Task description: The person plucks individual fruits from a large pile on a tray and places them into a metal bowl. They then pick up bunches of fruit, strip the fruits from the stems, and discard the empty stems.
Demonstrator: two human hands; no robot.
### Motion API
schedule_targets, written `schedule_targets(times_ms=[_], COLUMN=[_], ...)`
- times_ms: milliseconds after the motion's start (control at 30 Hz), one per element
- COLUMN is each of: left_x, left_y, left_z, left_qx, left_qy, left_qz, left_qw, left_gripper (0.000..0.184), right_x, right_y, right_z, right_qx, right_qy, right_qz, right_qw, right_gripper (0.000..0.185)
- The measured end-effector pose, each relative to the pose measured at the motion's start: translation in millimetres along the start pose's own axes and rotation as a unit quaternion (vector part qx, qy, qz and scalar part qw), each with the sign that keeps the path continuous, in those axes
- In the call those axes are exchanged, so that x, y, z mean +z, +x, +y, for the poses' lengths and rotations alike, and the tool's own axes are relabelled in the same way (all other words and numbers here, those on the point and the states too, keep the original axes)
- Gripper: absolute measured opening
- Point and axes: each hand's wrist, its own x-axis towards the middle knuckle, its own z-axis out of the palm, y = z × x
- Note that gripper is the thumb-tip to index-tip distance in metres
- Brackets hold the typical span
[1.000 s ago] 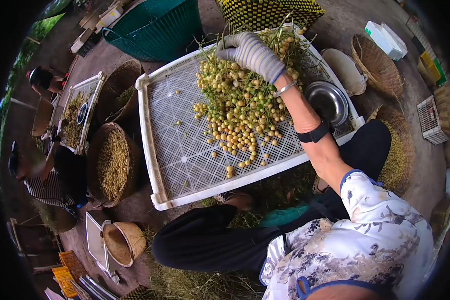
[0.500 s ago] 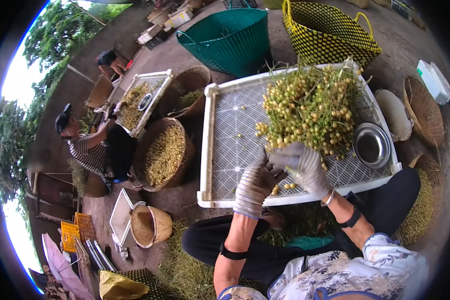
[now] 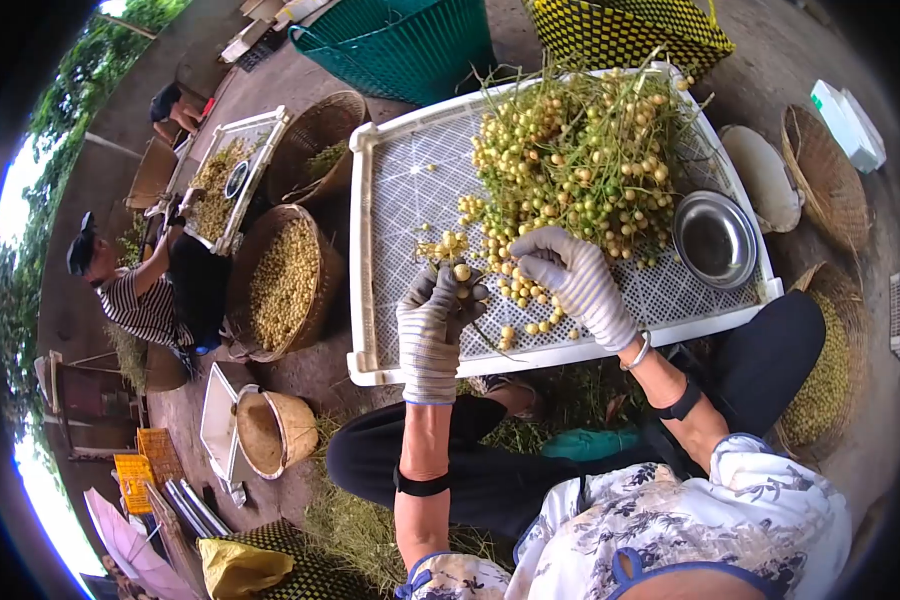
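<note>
Over the front part of a white mesh tray (image 3: 395, 220), my left hand (image 3: 437, 325), in a striped glove, is closed around a small fruit sprig (image 3: 450, 247) with a stem hanging below. My right hand (image 3: 580, 280), gloved too, is just right of it, with thumb and fingers curled together beside loose fruit; what it holds, if anything, is hidden. A big heap of yellow-green fruit on stems (image 3: 580, 150) covers the tray's back right. Loose round fruits (image 3: 535, 328) lie near the front rim. On the tray's right side stands a metal bowl (image 3: 715, 240).
Baskets of fruit stand left (image 3: 285, 285) and right (image 3: 820, 370). A green basket (image 3: 400, 50) and a yellow-black basket (image 3: 630, 35) are behind the tray. At left, a person in stripes (image 3: 140, 295) sits by another tray (image 3: 232, 175); another person (image 3: 175, 110) bends farther back.
From one hand over the heap, the view went to both hands together at the tray's front. Now they have parted, and a fruit sprig shows in my left hand.
</note>
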Motion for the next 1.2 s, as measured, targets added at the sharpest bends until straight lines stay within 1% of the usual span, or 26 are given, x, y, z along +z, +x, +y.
schedule_targets(times_ms=[67, 100, 133, 167, 267, 300, 367, 433, 467, 500, 533, 600, 633, 667, 733, 767, 867, 900, 933, 967, 1000, 1067, 1100, 1133, 1167, 1200], left_x=[12, 13, 12, 13, 17, 17, 16, 12, 10, 14, 10, 4, 4, 7, 9, 11, 12, 12, 12, 4, 0, -6, -6, -5, -1, 3], left_y=[-8, -8, -6, -5, -7, -8, -10, -11, -11, -12, -12, -11, -12, -12, -12, -13, -14, -14, -15, -13, -10, -5, -5, -4, -4, -4], left_z=[-2, -8, -13, -18, -28, -30, -33, -34, -35, -34, -35, -33, -33, -31, -29, -27, -27, -30, -32, -32, -35, -40, -39, -43, -40, -35], left_qx=[-0.005, -0.001, 0.004, 0.01, 0.031, 0.034, 0.025, 0.006, -0.004, -0.012, -0.008, 0.0, 0.002, -0.004, -0.003, -0.013, -0.035, -0.037, -0.039, -0.059, -0.056, -0.051, -0.067, -0.07, -0.073, -0.075], left_qy=[0.042, 0.039, 0.065, 0.091, 0.15, 0.16, 0.184, 0.163, 0.153, 0.146, 0.138, 0.122, 0.134, 0.15, 0.176, 0.183, 0.199, 0.204, 0.208, 0.207, 0.221, 0.247, 0.24, 0.227, 0.243, 0.258], left_qz=[0.034, 0.034, 0.036, 0.039, 0.06, 0.062, 0.065, 0.053, 0.048, 0.059, 0.043, 0.009, 0.013, 0.017, -0.009, -0.022, -0.044, -0.043, -0.042, -0.071, -0.082, -0.104, -0.106, -0.078, -0.064, -0.049], left_qw=[0.999, 0.999, 0.997, 0.995, 0.986, 0.985, 0.98, 0.985, 0.987, 0.987, 0.989, 0.992, 0.991, 0.989, 0.984, 0.983, 0.978, 0.977, 0.977, 0.974, 0.97, 0.962, 0.962, 0.968, 0.965, 0.962], left_gripper=[0.023, 0.022, 0.02, 0.019, 0.015, 0.016, 0.016, 0.016, 0.017, 0.016, 0.017, 0.018, 0.02, 0.018, 0.017, 0.018, 0.02, 0.021, 0.022, 0.026, 0.026, 0.029, 0.032, 0.033, 0.033, 0.034], right_x=[6, 11, 16, 21, 16, 15, 17, 16, 9, 7, 6, 0, 0, -3, -4, -1, -1, 1, 1, 1, 1, -4, -7, -9, -10, -7], right_y=[4, 4, 5, 9, 6, 5, 0, -4, -5, -8, -9, -4, -5, -4, 3, 6, 11, 14, 14, 14, 14, 12, 12, 15, 13, 13], right_z=[10, 14, 19, 22, 21, 15, 26, 37, 31, 36, 42, 52, 58, 54, 49, 44, 50, 59, 64, 64, 64, 61, 58, 55, 51, 50], right_qx=[0.006, -0.006, -0.021, -0.048, 0.038, 0.057, 0.058, 0.06, 0.134, 0.178, 0.219, 0.157, 0.136, 0.136, 0.107, 0.069, 0.152, 0.15, 0.131, 0.111, 0.09, 0.087, 0.083, 0.077, 0.118, 0.118], right_qy=[0.006, 0.05, 0.095, 0.067, -0.091, -0.106, -0.008, 0.101, 0.119, 0.203, 0.284, 0.315, 0.291, 0.266, 0.116, 0.097, 0.202, 0.226, 0.22, 0.214, 0.208, 0.152, 0.124, 0.097, 0.128, 0.121], right_qz=[-0.064, -0.071, -0.078, -0.08, -0.098, -0.096, -0.083, -0.069, -0.081, -0.071, -0.061, -0.036, -0.025, -0.043, -0.076, -0.072, -0.095, -0.09, -0.091, -0.093, -0.094, -0.118, -0.133, -0.152, -0.15, -0.137], right_qw=[0.998, 0.996, 0.992, 0.993, 0.99, 0.988, 0.995, 0.991, 0.98, 0.96, 0.931, 0.935, 0.947, 0.953, 0.985, 0.99, 0.963, 0.958, 0.962, 0.966, 0.969, 0.977, 0.98, 0.981, 0.973, 0.976], right_gripper=[0.037, 0.042, 0.047, 0.051, 0.042, 0.031, 0.026, 0.016, 0.017, 0.02, 0.023, 0.035, 0.046, 0.038, 0.038, 0.039, 0.038, 0.038, 0.039, 0.039, 0.04, 0.043, 0.045, 0.047, 0.043, 0.04])
